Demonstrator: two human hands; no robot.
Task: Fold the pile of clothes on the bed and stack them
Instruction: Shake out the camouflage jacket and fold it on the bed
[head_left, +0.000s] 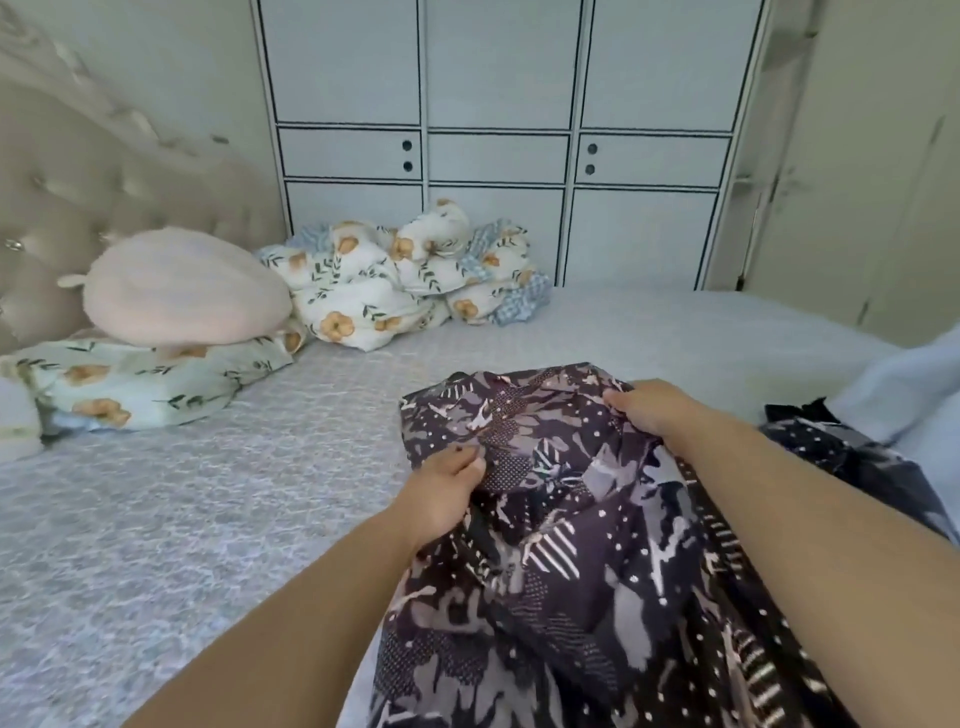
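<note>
A dark purple patterned garment (571, 545) lies bunched across the near middle of the bed (208, 493) and runs down toward me. My left hand (441, 488) pinches its fabric at the left side. My right hand (654, 410) grips the cloth near its far right edge. More dark dotted clothing (841, 452) lies at the right, behind my right forearm, partly hidden.
A pink round cushion (182, 288) rests on a floral pillow (140, 379) at the left by the tufted headboard (62, 197). A crumpled floral quilt (405, 275) sits at the back against white cupboards (498, 130). Pale blue cloth (904, 384) lies at the right edge.
</note>
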